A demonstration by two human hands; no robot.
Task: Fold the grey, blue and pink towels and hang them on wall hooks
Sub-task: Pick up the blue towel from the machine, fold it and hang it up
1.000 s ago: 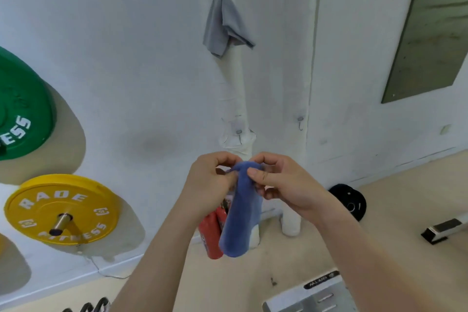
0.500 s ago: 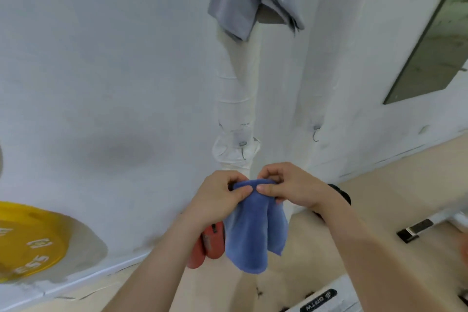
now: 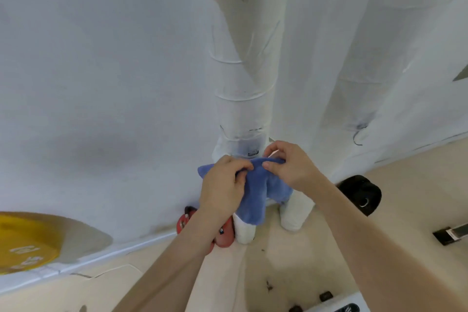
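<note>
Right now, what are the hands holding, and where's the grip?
The soft blue cloth towel: left hand and right hand both pinch its bunched top edge, the rest hanging below.

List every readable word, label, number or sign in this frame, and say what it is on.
Nothing can be read in full.
On the yellow weight plate: white lettering, blurred and cut off by the frame; unreadable.
On the black label at the bottom edge: white letters, cut off; unreadable.
On the red object: a small dark tag, too small to read.
On the blue towel: no print visible.
</note>
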